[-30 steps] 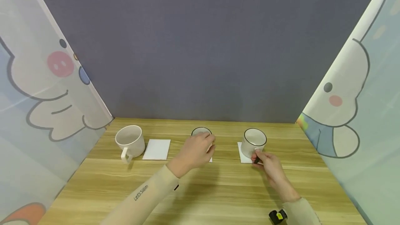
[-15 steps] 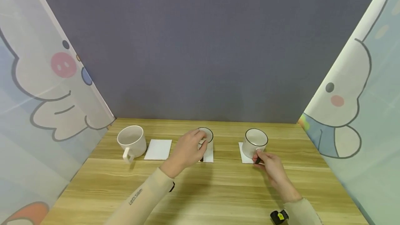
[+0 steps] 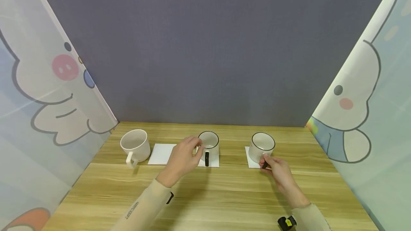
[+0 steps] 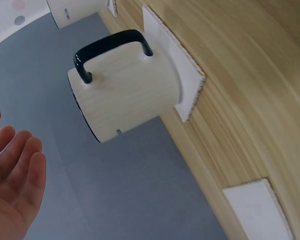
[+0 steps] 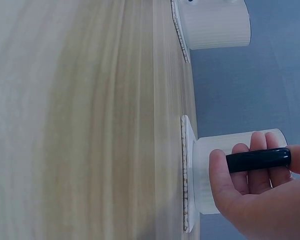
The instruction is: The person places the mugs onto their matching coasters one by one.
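On a square white coaster point(image 3: 216, 163) in the middle stands a cream mug point(image 3: 212, 149) with a dark rim and black handle point(image 4: 112, 45), upright. My left hand point(image 3: 183, 157) hovers just left of this mug, its fingers loosely bent and holding nothing. The left wrist view shows a gap between that hand point(image 4: 12, 175) and the mug. A matching mug point(image 3: 259, 149) stands upright on the right coaster point(image 3: 251, 164). My right hand point(image 3: 280, 174) holds its black handle point(image 5: 257, 160), fingers behind it and thumb at one end.
An all-white, wider mug point(image 3: 136, 147) stands on the wooden table point(image 3: 231, 202) at the far left, handle toward me. Beside it lies a bare white coaster point(image 3: 159, 152), partly behind my left hand. A grey panel point(image 3: 205, 52) rises behind the table.
My left hand has come away from the middle mug, moving left and slightly toward me, which uncovers the mug's black handle. My right hand has kept its hold on the right mug's handle.
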Available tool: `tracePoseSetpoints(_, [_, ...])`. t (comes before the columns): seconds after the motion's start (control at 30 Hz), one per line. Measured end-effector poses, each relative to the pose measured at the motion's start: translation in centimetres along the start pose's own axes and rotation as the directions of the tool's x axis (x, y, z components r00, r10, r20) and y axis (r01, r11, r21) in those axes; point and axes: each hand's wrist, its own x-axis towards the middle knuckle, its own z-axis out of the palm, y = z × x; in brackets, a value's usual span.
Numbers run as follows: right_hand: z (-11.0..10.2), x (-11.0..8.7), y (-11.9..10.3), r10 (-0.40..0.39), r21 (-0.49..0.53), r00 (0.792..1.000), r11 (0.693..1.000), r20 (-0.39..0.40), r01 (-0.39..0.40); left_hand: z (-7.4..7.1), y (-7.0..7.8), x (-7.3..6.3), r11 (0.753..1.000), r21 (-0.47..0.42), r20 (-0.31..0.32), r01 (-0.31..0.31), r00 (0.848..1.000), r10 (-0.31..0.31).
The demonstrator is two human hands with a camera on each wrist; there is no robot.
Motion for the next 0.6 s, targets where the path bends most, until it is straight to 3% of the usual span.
tracePoseSetpoints(0.6, [0.0,0.1,0.1,0.006,-0.011,1.000,1.000,0.005,-0.006,-0.8,-2.7,-2.2,0.999,-0.016,-0.146,0.038,0.988,-0.040])
